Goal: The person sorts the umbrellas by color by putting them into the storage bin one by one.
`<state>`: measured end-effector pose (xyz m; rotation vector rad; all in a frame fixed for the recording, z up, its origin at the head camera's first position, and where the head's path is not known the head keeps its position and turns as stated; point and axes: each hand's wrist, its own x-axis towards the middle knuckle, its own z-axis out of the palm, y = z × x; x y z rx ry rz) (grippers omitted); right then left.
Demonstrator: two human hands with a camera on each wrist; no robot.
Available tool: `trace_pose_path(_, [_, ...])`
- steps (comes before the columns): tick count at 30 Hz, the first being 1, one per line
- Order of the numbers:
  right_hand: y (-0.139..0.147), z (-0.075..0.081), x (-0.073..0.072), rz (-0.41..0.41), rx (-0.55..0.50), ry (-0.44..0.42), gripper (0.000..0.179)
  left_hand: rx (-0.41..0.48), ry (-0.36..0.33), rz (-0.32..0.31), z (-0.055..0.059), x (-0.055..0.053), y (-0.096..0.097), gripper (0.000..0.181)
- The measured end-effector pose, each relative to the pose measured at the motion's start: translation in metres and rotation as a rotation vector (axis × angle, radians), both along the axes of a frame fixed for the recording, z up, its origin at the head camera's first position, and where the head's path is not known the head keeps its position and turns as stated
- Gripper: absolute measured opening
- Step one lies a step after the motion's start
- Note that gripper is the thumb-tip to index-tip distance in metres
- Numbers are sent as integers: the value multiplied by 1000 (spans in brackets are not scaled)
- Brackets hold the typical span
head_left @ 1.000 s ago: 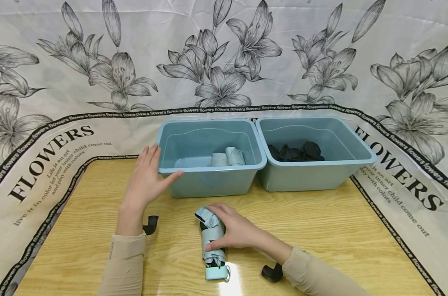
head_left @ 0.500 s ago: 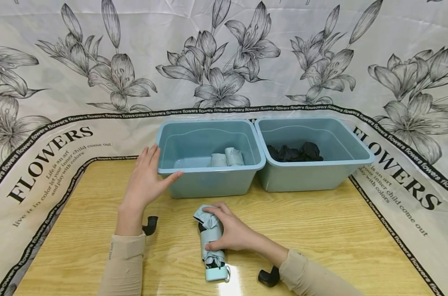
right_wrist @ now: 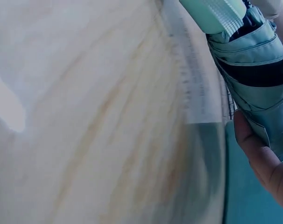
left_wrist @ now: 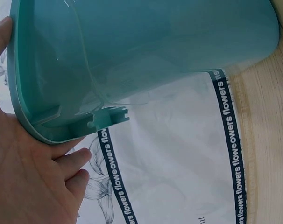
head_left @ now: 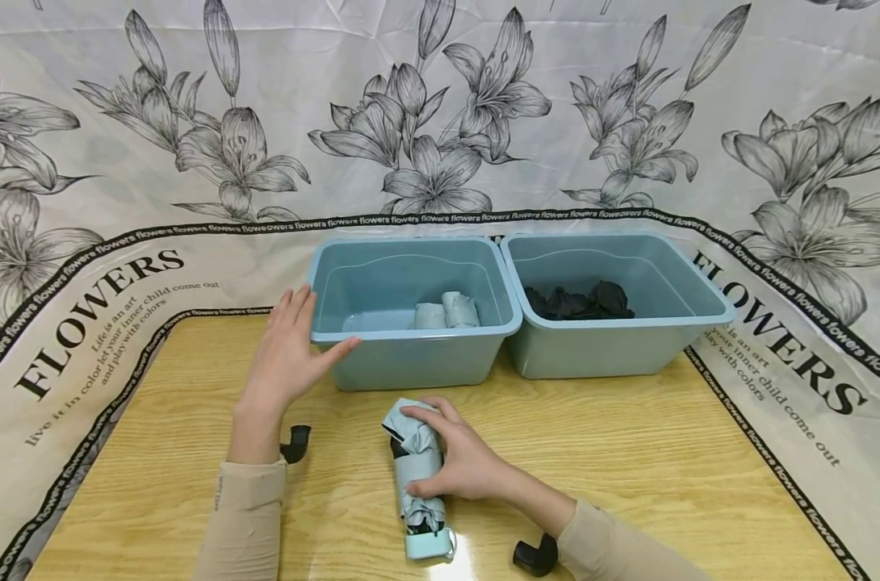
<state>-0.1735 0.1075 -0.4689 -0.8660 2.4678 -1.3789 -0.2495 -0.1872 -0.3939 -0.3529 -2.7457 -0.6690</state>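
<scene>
My right hand [head_left: 472, 460] grips a folded light-blue compact umbrella [head_left: 418, 468] above the front middle of the table. Its pale handle [head_left: 427, 545], with a small metal ring, points towards me. In the right wrist view, the umbrella [right_wrist: 253, 56] shows a dark band, and my thumb or a finger lies along its side. My left hand [head_left: 283, 355] touches the front left corner of the left blue bin [head_left: 418, 335], its fingers extended. Close up in the left wrist view, that hand [left_wrist: 34, 172] lies against the bin's rim [left_wrist: 20, 112].
Two light-blue rolled items [head_left: 460, 310] lie inside the left bin. Beside it stands a second blue bin [head_left: 622, 323] with crumpled black items [head_left: 578, 301]. Wrist-worn black pieces [head_left: 536, 557] show near both sleeves. A flower-printed cloth [head_left: 440, 105] hangs behind the wooden table [head_left: 629, 452].
The umbrella has shifted slightly in my right hand's grip and looks a little raised, its handle end lower in the view. My left hand stays at the bin's corner.
</scene>
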Motion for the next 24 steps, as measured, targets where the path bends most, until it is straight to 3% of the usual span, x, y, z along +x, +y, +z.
trace_pose_path(5, [3,13,7,-16,-71,39,100,1,-2,-3,0,0,0,113])
trace_pose_path(13, [6,43,12,5,-286,15,99,9,6,-6,-1,-1,0,112])
trace_pose_path(24, [9,93,-1,-27,-402,236,101,1,6,-3,0,1,0,112])
